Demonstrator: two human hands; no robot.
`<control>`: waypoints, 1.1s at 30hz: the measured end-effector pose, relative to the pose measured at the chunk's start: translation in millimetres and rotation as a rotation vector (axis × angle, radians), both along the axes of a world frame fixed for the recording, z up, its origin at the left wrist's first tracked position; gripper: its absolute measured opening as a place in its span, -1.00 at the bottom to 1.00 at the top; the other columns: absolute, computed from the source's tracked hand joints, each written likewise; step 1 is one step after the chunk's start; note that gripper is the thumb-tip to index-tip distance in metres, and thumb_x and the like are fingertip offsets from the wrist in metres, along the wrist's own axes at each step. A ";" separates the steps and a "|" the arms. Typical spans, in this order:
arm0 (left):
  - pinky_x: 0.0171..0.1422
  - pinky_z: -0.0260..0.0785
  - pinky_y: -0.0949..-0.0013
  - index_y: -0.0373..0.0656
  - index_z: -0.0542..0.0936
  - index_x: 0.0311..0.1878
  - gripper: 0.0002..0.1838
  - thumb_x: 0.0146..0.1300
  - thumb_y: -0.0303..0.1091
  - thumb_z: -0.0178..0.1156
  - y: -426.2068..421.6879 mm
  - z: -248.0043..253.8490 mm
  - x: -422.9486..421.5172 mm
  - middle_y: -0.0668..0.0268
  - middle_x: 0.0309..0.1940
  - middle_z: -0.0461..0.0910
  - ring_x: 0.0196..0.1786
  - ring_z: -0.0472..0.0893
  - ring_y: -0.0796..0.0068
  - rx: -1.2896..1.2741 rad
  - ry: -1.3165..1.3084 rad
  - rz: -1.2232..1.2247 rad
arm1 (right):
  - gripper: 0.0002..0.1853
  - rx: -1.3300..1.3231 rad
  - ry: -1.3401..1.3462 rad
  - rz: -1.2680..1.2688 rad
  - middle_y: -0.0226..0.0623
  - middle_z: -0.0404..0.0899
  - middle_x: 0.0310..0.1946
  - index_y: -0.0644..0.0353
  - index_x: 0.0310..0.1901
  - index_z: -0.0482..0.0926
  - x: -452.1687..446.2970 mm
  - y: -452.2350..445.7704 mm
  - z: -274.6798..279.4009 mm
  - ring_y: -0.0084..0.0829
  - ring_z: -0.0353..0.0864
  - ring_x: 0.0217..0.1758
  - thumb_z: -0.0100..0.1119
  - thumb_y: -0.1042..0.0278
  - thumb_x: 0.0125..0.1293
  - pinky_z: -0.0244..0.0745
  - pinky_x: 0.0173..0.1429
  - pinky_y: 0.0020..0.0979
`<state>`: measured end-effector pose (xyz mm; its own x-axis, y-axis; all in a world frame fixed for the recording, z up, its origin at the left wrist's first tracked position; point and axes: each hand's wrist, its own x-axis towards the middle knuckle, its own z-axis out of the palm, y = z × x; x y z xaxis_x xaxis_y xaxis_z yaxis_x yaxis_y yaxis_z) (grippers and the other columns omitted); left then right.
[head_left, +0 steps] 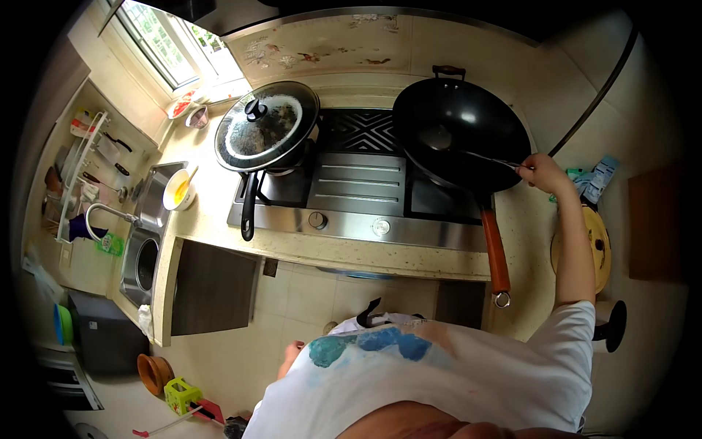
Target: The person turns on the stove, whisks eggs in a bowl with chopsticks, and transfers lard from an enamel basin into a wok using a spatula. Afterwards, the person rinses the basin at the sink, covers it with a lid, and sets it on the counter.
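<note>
Right hand reaches over the wok's right rim, grip pinching the handle of a metal cooking utensil; its rounded head is down inside the black wok, left of the middle. Can't tell what, if anything, lies under the head. Wok is on the right side of the gas stove, long reddish-brown handle pointing to the front edge, small loop handle at the back. Left hand is low beside the body, well apart from the stove, partly hidden by the white shirt; can't tell its grip. Left burner side: pan under a glass lid, black handle toward the person, contents unclear through the glass. Left of the stove on the worktop: white bowl, yellow contents, a utensil leaning in it, near the sink. Right of the wok: yellow round lid with dark knob, partly behind the forearm, and a blue-white packet just beyond it.
</note>
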<state>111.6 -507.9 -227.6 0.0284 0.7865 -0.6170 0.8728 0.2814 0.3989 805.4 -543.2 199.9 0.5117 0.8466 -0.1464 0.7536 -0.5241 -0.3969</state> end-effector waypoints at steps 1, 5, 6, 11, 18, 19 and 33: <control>-0.19 0.42 0.35 -0.25 0.53 -0.19 -0.67 0.01 -0.23 0.14 -1.5 12.6 -0.1 0.10 -0.41 0.58 -0.34 0.60 0.31 -0.015 -0.003 0.014 | -0.70 0.016 -0.004 -0.045 -0.27 0.45 -0.66 0.35 -0.46 0.50 -5.4 7.7 -7.4 -0.51 0.42 -0.58 0.15 0.20 0.05 0.32 -0.47 -0.46; -0.19 0.42 0.34 -0.25 0.52 -0.19 -0.67 0.00 -0.24 0.14 8.1 90.0 22.8 0.08 -0.37 0.58 -0.32 0.59 0.30 0.087 -0.053 0.050 | -0.66 0.158 -0.107 -0.075 -0.32 0.39 -0.71 0.33 -0.52 0.46 2.4 21.7 -34.9 -0.52 0.35 -0.64 0.15 0.14 0.08 0.25 -0.52 -0.46; -0.20 0.42 0.34 -0.25 0.53 -0.19 -0.67 -0.01 -0.25 0.14 9.0 102.3 26.7 0.08 -0.38 0.58 -0.32 0.59 0.29 0.062 -0.082 0.104 | -0.66 0.158 -0.107 -0.066 -0.32 0.39 -0.71 0.33 -0.52 0.46 7.4 22.5 -39.4 -0.52 0.35 -0.64 0.15 0.14 0.08 0.25 -0.52 -0.46; -0.20 0.42 0.33 -0.23 0.53 -0.18 -0.67 -0.02 -0.25 0.14 -3.1 82.3 0.7 0.09 -0.39 0.58 -0.33 0.59 0.25 0.079 -0.019 0.071 | -0.65 0.496 0.008 -0.147 -0.34 0.36 -0.71 0.32 -0.51 0.46 4.9 23.7 -42.9 -0.52 0.31 -0.62 0.15 0.12 0.09 0.19 -0.51 -0.47; -0.10 0.40 0.30 -0.21 0.53 -0.18 -0.66 -0.01 -0.22 0.13 -10.2 73.5 -36.0 0.07 -0.32 0.56 -0.24 0.56 0.19 -0.030 -0.010 0.019 | -0.76 0.591 0.222 -0.135 -0.64 0.18 -0.74 0.20 -0.44 0.47 -54.1 33.7 21.2 -0.78 0.07 -0.70 0.08 0.18 0.19 -0.09 -0.64 -0.64; -0.10 0.40 0.30 -0.22 0.53 -0.18 -0.67 -0.01 -0.23 0.12 -6.0 74.5 -37.7 0.07 -0.32 0.56 -0.25 0.56 0.18 -0.015 -0.017 0.025 | -0.77 0.589 0.187 -0.136 -0.65 0.15 -0.75 0.18 -0.43 0.46 -71.1 39.5 35.6 -0.79 0.05 -0.71 0.07 0.19 0.20 -0.12 -0.64 -0.64; -0.14 0.39 0.30 -0.21 0.49 -0.17 -0.70 0.04 -0.26 0.13 52.8 -10.1 -205.9 0.13 -0.31 0.55 -0.24 0.54 0.25 0.015 -0.231 0.425 | -0.82 0.656 0.148 0.590 -0.57 0.34 -0.61 0.24 -0.29 0.47 -461.9 263.7 119.2 -0.81 0.21 -0.59 0.05 0.30 0.21 0.06 -0.53 -0.74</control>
<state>-94.3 -455.0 -237.7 -0.1624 0.7667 -0.6211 0.5694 0.5869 0.5756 343.4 -279.5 319.1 -0.0191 0.9028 0.4297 0.7459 0.2990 -0.5952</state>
